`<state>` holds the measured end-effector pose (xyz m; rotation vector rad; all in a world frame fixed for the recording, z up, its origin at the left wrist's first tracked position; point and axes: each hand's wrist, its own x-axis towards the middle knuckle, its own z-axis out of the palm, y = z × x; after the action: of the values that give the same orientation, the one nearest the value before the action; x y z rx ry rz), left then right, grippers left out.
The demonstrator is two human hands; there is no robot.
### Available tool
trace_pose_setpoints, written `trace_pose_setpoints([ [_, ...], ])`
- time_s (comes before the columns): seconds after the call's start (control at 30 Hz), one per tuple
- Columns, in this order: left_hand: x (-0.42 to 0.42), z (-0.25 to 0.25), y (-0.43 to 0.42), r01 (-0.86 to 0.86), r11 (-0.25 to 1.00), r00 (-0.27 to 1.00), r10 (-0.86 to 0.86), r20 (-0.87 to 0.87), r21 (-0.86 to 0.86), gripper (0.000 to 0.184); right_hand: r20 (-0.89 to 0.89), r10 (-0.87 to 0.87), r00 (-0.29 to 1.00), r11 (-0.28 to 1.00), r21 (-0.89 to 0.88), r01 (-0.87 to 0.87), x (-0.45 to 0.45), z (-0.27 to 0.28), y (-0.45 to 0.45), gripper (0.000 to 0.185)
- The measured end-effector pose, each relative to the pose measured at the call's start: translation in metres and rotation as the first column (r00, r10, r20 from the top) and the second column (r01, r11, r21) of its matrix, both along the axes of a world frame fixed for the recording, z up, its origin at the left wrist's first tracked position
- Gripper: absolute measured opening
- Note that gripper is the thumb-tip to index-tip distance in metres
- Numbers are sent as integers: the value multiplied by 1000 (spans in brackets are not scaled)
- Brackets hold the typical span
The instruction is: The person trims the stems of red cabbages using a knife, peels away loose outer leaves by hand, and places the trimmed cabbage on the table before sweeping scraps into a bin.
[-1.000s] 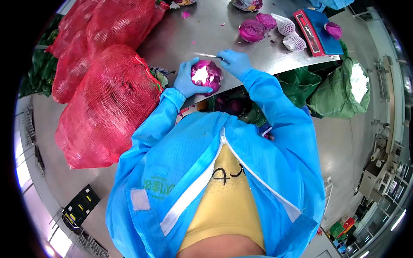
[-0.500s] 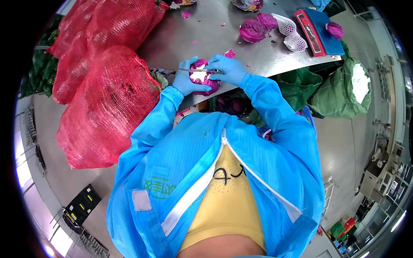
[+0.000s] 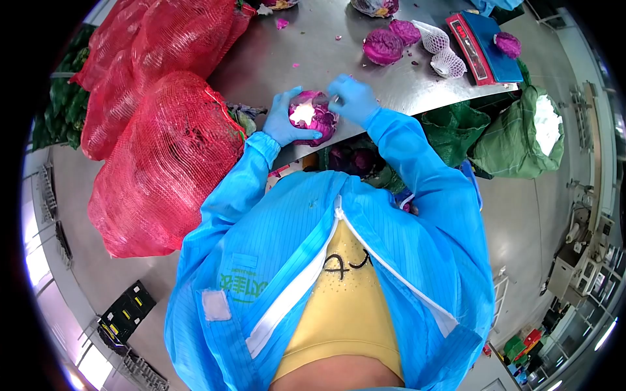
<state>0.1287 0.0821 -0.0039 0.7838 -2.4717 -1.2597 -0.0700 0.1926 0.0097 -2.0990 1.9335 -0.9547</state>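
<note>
A purple cabbage [image 3: 316, 120] with a pale cut patch on top is at the table's near edge. My left hand [image 3: 284, 120], in a blue glove, is wrapped round its left side. On the cabbage's right, my right hand [image 3: 353, 99], also gloved, is closed with bent fingers near its upper edge. The knife seen in the earlier frames cannot be made out now, so what my right hand holds is unclear. Two more purple cabbages [image 3: 383, 47] lie farther back, beside white foam nets [image 3: 447, 64].
Red mesh sacks [image 3: 166, 156] bulge along the left. On the metal table [image 3: 306, 58], a red and blue scale [image 3: 488, 49] carries a small purple cabbage [image 3: 507, 45]. Green sacks [image 3: 521, 140] stand off the table's right edge, and dark cabbages [image 3: 352, 159] lie below its near edge.
My right hand went in over the cabbage with the knife, then moved back to its right. A purple piece beside that hand is no longer seen. My left hand kept its hold.
</note>
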Motion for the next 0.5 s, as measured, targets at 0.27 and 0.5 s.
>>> trace_pose_setpoints([
  [0.27, 1, 3, 0, 1, 997, 1000, -1, -1, 74, 112, 387, -254, 886, 958, 230, 174, 1, 5, 9, 60],
  [0.5, -1, 6, 2, 3, 998, 1000, -5, 22, 57, 113, 315, -152, 937, 944, 328, 43, 4, 14, 2, 59],
])
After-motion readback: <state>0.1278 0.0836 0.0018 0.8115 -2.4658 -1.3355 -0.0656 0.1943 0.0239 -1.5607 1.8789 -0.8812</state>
